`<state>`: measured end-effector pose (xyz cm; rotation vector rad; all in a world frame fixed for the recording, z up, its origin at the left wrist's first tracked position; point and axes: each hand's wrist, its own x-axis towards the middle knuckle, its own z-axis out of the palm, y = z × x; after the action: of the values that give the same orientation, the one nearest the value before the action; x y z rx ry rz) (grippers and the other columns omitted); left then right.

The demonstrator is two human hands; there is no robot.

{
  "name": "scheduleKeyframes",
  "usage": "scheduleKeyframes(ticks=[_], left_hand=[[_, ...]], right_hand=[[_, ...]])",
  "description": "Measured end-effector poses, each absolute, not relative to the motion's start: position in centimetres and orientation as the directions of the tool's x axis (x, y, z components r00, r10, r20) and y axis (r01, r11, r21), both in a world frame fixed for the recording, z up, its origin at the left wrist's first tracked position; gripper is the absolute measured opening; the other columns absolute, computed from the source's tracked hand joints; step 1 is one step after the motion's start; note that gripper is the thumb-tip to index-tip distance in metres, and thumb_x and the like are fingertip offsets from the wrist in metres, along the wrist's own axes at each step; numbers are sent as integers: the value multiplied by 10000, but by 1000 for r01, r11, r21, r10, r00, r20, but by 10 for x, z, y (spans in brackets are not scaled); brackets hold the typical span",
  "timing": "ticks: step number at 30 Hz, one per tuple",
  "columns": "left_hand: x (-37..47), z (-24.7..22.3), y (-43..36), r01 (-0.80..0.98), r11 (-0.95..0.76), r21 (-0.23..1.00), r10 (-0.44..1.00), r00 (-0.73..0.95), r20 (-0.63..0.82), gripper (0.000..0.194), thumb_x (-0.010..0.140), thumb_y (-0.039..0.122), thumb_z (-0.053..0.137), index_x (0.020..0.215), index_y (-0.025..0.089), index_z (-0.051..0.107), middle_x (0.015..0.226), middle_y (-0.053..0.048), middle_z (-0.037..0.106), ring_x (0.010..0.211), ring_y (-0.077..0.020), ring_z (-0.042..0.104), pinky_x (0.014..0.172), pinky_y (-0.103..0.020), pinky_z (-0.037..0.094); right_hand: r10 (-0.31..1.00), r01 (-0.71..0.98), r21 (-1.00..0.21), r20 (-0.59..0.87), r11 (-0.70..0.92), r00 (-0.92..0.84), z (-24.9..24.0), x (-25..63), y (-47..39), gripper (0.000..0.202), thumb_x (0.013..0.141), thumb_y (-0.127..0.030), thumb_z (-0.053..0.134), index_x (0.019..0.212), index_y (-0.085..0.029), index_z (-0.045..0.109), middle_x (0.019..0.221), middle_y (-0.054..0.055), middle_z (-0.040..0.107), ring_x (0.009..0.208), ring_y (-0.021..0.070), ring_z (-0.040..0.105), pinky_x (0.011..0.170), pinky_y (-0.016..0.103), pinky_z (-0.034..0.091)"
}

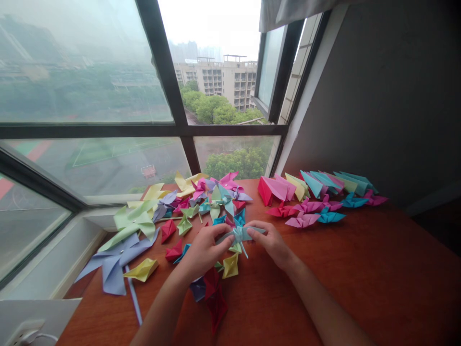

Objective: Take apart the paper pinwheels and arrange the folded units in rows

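Left hand (210,246), right hand (271,241): fingers clamped on pale-blue paper (239,234), either end; seemingly shaping step; next likely needs even grip.

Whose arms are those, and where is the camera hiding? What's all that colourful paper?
There's no robot here, just a person's two bare hands. The camera sits on that person's head, looking forward and down, so you see nearly what they see. It's only one picture.

The left hand and right hand pinch a folded light blue paper between them, one at each end.

Below is a brown table. To the left lie pinwheels, like the big purple pinwheel, and small folded shapes, like the yellow paper. To the right, more folded paper stands in a row, with smaller shapes in front. Behind the table is a window.
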<state>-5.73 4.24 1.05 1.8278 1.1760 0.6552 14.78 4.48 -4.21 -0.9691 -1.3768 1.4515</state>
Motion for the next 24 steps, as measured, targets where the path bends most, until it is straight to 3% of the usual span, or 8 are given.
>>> scheduleKeyframes(ticks=[12, 17, 20, 24], left_hand=[[-57, 11, 42, 382, -134, 914, 905, 424, -44, 251, 884, 374, 590, 835, 152, 697, 746, -10, 641, 702, -154, 544, 623, -224, 404], [-60, 9, 41, 71, 108, 992, 885, 448, -129, 281, 824, 425, 701, 821, 145, 676, 758, -11, 641, 686, -138, 554, 618, -215, 426], [-59, 5, 40, -122, 266, 956, 875, 447, -187, 299, 764, 412, 776, 778, 140, 653, 706, -3, 626, 637, -116, 545, 588, -199, 415], [-58, 1, 40, -309, 352, 884, 883, 422, -204, 300, 724, 367, 826, 747, 134, 639, 652, 4, 606, 598, -91, 523, 570, -177, 397]], right_hand=[[939, -110, -993, -3, -43, -343, -40, 148, 45, 284, 802, -437, 724, 796, -153, 711, 678, -11, 616, 639, 110, 520, 618, 229, 398], [899, -412, -871, -71, -267, -432, -44, 150, 43, 273, 750, -409, 790, 739, -155, 689, 672, -3, 621, 620, 103, 522, 610, 223, 410], [898, -551, -761, -91, -342, -431, -48, 148, 41, 263, 737, -393, 813, 756, -164, 685, 663, -4, 623, 599, 97, 529, 597, 221, 418], [910, -660, -666, -68, -346, -409, -50, 145, 39, 224, 745, -352, 821, 770, -179, 681, 666, -13, 630, 604, 89, 544, 607, 214, 427]])
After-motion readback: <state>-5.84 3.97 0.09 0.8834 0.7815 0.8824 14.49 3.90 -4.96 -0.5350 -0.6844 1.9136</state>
